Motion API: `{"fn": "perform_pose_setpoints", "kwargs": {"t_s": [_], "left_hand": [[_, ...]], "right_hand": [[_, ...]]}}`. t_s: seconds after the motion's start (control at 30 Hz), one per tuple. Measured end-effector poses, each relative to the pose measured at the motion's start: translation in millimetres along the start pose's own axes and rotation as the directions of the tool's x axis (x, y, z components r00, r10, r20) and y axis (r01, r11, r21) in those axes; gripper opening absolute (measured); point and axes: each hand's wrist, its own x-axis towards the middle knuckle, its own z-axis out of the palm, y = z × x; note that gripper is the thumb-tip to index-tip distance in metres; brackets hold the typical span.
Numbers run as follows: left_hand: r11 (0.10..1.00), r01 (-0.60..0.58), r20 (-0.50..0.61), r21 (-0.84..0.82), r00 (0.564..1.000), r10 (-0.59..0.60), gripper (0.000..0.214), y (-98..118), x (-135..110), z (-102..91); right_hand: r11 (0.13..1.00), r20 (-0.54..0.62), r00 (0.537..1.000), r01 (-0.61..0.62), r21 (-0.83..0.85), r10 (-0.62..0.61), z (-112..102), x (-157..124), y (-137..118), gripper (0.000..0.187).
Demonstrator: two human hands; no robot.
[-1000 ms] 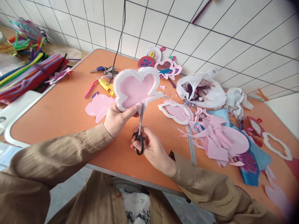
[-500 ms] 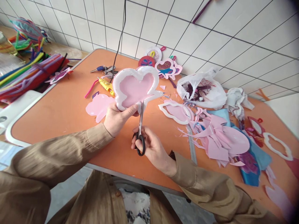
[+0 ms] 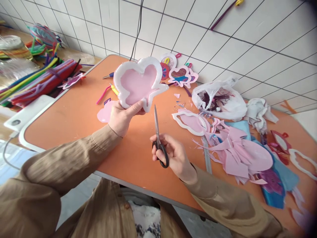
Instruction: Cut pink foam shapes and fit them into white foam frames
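My left hand [image 3: 122, 117] pinches the lower edge of a pink foam shape with a thick white rim [image 3: 138, 82] and holds it tilted above the orange table [image 3: 74, 115]. My right hand [image 3: 173, 157] grips black-handled scissors [image 3: 158, 137], blades closed and pointing up, a little to the right of the shape and apart from it. Under the left hand lies a pink foam cut-out [image 3: 105, 112].
A similar white-rimmed pink piece [image 3: 189, 122] and a heap of pink scraps [image 3: 237, 153] lie at right, by a white plastic bag [image 3: 218, 100]. Pipe cleaners [image 3: 37, 79] are piled at left. A yellow glue gun [image 3: 114, 89] and finished ornaments [image 3: 179, 74] sit near the wall.
The scissors have come out of the shape's edge and moved right. My left hand has lifted the shape slightly up and away; the view shifted a little.
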Motion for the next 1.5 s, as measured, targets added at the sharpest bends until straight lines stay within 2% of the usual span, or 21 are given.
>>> {"fn": "perform_pose_setpoints", "kwargs": {"t_s": [0.17,0.37,0.53,0.8,1.0,1.13,1.37,1.5], "left_hand": [[1.000,0.017,-0.010,0.019,1.000,-0.017,0.035,-2,-1,0.6],[1.000,-0.002,0.009,0.026,1.000,0.002,0.036,-6,0,-0.1],[0.994,-0.012,-0.005,0.106,1.000,0.013,0.041,-4,-2,0.6],[0.990,-0.098,0.044,0.100,0.995,0.094,0.034,-6,-3,0.4],[0.988,-0.078,0.030,0.136,0.997,0.074,0.035,-4,-4,1.1],[0.987,-0.067,0.016,0.147,0.998,0.065,0.039,-5,-3,1.4],[0.986,-0.108,0.050,0.124,0.993,0.102,0.032,-9,-3,0.9],[0.987,-0.088,0.067,0.137,0.995,0.080,0.034,-11,-3,0.1]], "right_hand": [[0.994,-0.025,1.000,-0.011,-0.110,0.008,-9,0,-9,0.031],[0.993,-0.017,0.996,-0.091,-0.079,0.090,-10,4,-13,0.030],[0.991,0.002,0.994,-0.113,-0.070,0.113,-8,3,-19,0.033],[0.986,-0.047,0.994,-0.104,-0.129,0.099,-6,0,-13,0.030],[0.964,-0.100,0.992,-0.097,-0.249,0.074,-4,-1,-11,0.028],[0.973,-0.088,0.991,-0.112,-0.201,0.096,-2,-1,-14,0.029],[0.989,-0.024,0.989,-0.147,-0.029,0.146,-2,-2,-15,0.036],[0.987,-0.039,0.986,-0.161,-0.021,0.160,-2,-1,-14,0.038]]}}
